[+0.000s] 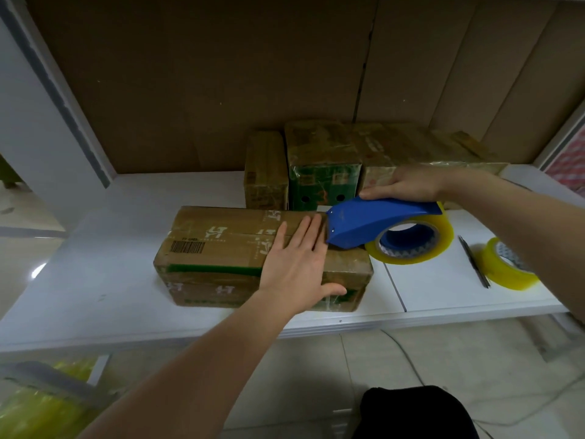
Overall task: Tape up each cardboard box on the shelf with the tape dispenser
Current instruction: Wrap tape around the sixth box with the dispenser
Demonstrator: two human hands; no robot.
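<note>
A brown cardboard box (221, 248) with a barcode label and a green stripe lies near the front of the white shelf (110, 280). My left hand (297, 264) rests flat on its top right part, fingers spread, thumb over the front face. My right hand (408, 185) grips the blue tape dispenser (373, 224) from above; its nose touches the box's top right end. A roll of yellowish clear tape (443, 245) sits in the dispenser. Three more taped boxes stand behind: a narrow brown one (264, 169), a green-fronted one (323, 166), and a long one (427, 150).
A spare roll of yellowish tape (506, 267) lies on the shelf at the right, with a dark pen (473, 261) beside it. Brown cardboard sheets (221, 74) line the back of the shelf. A white post (47, 90) stands at the left. Tiled floor lies below.
</note>
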